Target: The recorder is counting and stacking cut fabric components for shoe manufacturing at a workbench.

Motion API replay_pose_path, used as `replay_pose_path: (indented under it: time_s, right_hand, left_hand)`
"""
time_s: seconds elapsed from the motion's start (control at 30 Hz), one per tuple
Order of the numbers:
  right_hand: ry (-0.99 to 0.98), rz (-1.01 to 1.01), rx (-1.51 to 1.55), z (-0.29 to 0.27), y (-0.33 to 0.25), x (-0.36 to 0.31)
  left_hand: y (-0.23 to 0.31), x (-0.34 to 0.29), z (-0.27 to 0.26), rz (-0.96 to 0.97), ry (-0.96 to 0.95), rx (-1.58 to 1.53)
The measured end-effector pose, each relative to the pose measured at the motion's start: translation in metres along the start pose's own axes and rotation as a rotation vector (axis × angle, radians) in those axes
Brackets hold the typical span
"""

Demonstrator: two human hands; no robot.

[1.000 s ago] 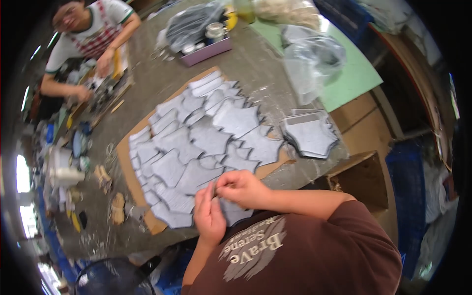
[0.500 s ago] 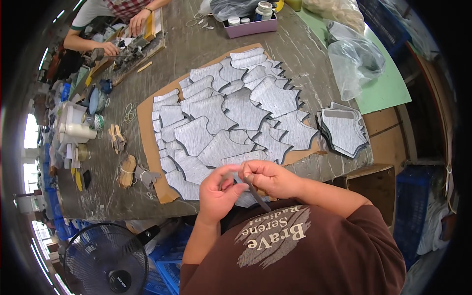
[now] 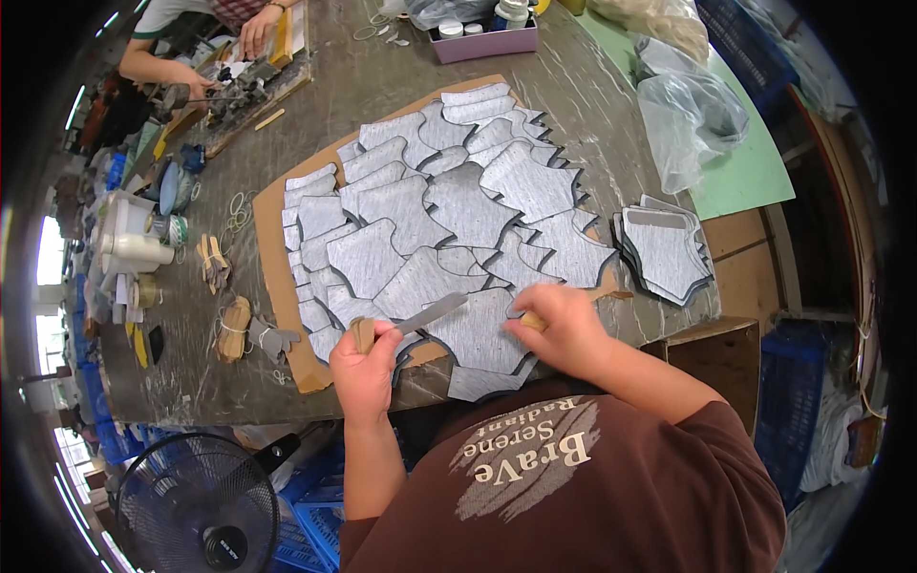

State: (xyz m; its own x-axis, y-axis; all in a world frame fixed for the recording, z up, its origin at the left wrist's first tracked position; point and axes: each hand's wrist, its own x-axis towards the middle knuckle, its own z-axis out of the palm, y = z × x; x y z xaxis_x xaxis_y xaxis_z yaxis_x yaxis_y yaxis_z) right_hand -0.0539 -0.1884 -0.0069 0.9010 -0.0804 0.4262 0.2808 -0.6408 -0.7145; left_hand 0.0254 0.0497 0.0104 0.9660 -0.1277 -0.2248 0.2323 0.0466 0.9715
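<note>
Head: hands (image 3: 366, 371) near table edge (image 3: 210, 414)

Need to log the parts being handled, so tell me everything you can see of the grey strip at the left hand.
The grey strip is long, narrow and plain, of a thin, smooth-looking material, darker than the pale grey pieces below. The left hand holds one end, which the fingers partly hide. From there it slants away to the right, its other end free. Whether it touches the pieces below is unclear.
</note>
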Motion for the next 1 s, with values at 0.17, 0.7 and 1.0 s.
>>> replay_pose_path:
  time_s: [0.17, 0.7, 1.0]
  right_hand:
    - [-0.284, -0.156, -0.371, 0.012, 0.004, -0.023]
    - [-0.229, -0.165, -0.370, 0.012, 0.001, -0.019]
    - [-0.239, -0.188, -0.423, 0.015, 0.002, -0.022]
  left_hand:
    - [0.006, 0.016, 0.026, 0.014, -0.214, 0.285]
    - [-0.006, 0.024, 0.026, -0.060, -0.230, 0.350]
    - [-0.003, 0.022, 0.034, -0.004, -0.179, 0.566]
